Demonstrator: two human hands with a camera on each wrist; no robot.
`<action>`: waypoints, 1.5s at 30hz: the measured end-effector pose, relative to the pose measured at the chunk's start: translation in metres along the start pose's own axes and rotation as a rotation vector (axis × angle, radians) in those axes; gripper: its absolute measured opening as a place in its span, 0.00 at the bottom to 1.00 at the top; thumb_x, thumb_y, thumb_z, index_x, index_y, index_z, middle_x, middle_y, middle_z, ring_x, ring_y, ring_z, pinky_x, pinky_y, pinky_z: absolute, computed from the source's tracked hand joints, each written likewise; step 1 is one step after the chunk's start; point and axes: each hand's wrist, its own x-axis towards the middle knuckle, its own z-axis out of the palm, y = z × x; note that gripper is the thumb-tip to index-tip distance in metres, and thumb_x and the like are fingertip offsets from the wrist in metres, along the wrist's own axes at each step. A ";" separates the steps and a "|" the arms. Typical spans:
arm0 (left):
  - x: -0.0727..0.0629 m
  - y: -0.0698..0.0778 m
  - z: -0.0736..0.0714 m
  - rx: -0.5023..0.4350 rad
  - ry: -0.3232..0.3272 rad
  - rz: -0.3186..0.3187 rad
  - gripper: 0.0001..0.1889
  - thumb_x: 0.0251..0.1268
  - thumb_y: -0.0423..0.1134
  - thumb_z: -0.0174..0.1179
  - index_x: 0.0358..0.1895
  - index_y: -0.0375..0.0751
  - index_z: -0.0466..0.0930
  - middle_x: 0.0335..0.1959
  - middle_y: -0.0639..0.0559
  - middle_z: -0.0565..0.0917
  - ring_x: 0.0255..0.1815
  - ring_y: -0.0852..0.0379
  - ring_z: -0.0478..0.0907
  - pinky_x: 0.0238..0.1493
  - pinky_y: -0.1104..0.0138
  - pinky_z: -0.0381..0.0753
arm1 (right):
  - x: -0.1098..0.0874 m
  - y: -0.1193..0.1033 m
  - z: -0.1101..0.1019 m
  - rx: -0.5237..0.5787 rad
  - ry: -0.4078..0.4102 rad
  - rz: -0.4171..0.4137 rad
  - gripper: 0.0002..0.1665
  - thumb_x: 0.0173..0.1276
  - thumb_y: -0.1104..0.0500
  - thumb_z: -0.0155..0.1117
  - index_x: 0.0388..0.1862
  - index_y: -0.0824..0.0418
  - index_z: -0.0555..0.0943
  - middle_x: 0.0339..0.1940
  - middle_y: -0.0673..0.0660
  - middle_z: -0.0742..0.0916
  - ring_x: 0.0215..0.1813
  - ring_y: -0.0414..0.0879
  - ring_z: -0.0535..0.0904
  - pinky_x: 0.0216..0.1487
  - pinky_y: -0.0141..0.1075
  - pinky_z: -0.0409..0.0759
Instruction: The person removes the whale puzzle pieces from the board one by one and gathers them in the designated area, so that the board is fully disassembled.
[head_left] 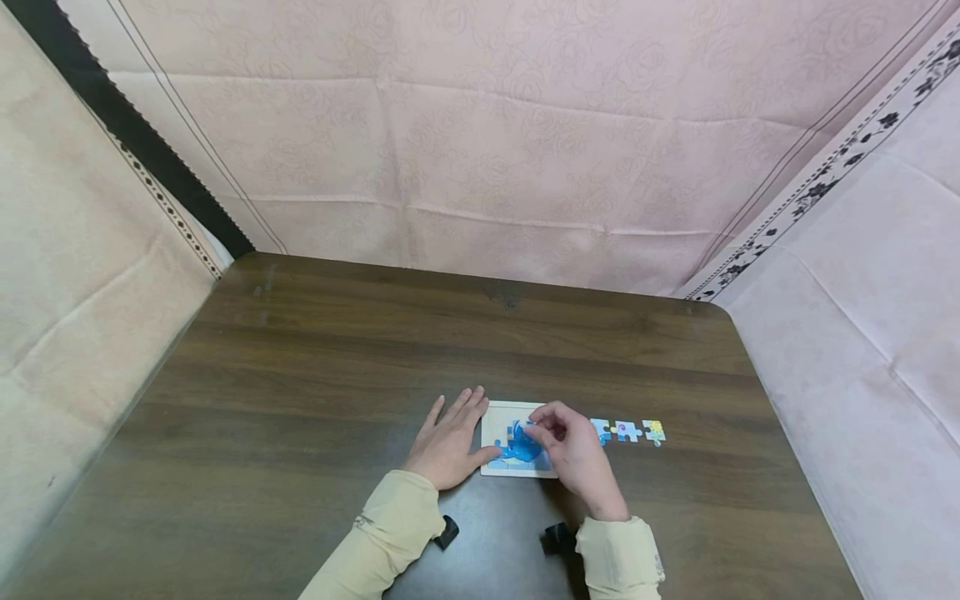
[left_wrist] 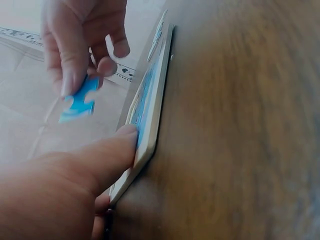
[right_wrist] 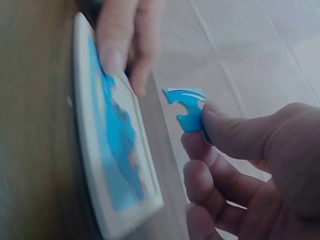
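A white-framed jigsaw board [head_left: 495, 408] lies on the table, partly filled with blue pieces. My left hand [head_left: 447, 446] rests at its left side, fingers straight, with the thumb on the board's edge. Above the board my right hand [head_left: 572, 454] pinches a blue jigsaw piece [right_wrist: 189, 111] between thumb and fingers. In the left wrist view that same piece [left_wrist: 80, 102] hangs apart from the board. The right wrist view shows the assembled blue picture [right_wrist: 120, 140] inside the frame; part of it is hidden by the hands in the head view.
Several loose jigsaw pieces [head_left: 627, 431] lie in a row right of the board. The brown wooden table [head_left: 337, 350] is bordered by pale patterned cloth [head_left: 480, 150] behind and at both sides. Black wrist devices [head_left: 557, 539] sit by both cuffs.
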 end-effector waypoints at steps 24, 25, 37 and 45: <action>-0.002 0.000 -0.002 -0.026 0.020 0.024 0.43 0.64 0.64 0.56 0.76 0.44 0.57 0.78 0.51 0.53 0.79 0.51 0.45 0.75 0.47 0.39 | -0.021 0.057 -0.076 -0.188 0.069 0.203 0.11 0.64 0.52 0.70 0.41 0.56 0.87 0.28 0.50 0.84 0.34 0.45 0.75 0.34 0.35 0.73; -0.002 0.000 -0.002 -0.028 0.020 0.024 0.43 0.64 0.64 0.56 0.76 0.44 0.57 0.78 0.51 0.53 0.79 0.51 0.45 0.75 0.47 0.38 | -0.021 0.058 -0.077 -0.195 0.060 0.209 0.11 0.64 0.52 0.70 0.41 0.56 0.87 0.28 0.49 0.85 0.34 0.45 0.76 0.35 0.35 0.74; -0.002 0.000 -0.001 -0.021 0.024 0.019 0.43 0.64 0.65 0.56 0.76 0.44 0.57 0.78 0.51 0.53 0.78 0.51 0.46 0.75 0.47 0.39 | -0.023 0.063 -0.077 -0.215 0.020 0.269 0.09 0.62 0.58 0.71 0.39 0.61 0.84 0.25 0.49 0.85 0.31 0.43 0.78 0.35 0.37 0.74; -0.001 -0.001 -0.001 -0.020 0.018 0.022 0.43 0.64 0.64 0.56 0.76 0.44 0.57 0.78 0.51 0.53 0.79 0.52 0.45 0.75 0.48 0.39 | -0.024 0.065 -0.075 -0.254 0.033 0.301 0.09 0.62 0.55 0.72 0.38 0.58 0.85 0.25 0.49 0.83 0.31 0.44 0.76 0.35 0.37 0.70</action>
